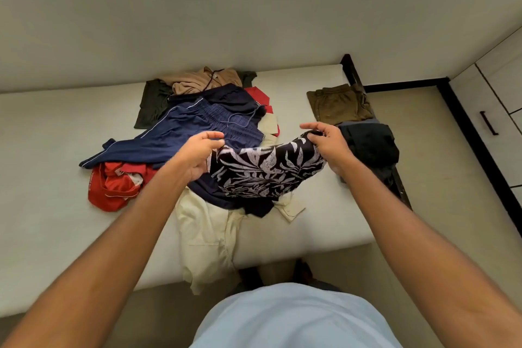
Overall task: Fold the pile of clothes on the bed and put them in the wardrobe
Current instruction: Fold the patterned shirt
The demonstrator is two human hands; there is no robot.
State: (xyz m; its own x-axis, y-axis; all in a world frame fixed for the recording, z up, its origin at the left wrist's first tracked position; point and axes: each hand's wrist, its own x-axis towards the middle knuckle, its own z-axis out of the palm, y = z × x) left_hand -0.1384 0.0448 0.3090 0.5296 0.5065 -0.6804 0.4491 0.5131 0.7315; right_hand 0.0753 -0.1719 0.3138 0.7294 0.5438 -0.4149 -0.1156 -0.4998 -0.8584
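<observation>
left grip (197, 153) pinching one top corner of the dark leaf-print garment (268, 169), right grip (327, 144) clenched round the other, cloth sagging between them at frame centre. heaped beneath on the bed (50, 206): navy shorts (192, 124), red top (115, 186) lower left, cream garment (209, 237) over the near edge. folded olive piece (339, 104) and black piece (367, 147) right of centre, apart from the heap.

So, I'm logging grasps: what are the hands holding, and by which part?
The left hand and right hand each pinch an upper corner of the leaf-print garment, stretched between them.
</observation>
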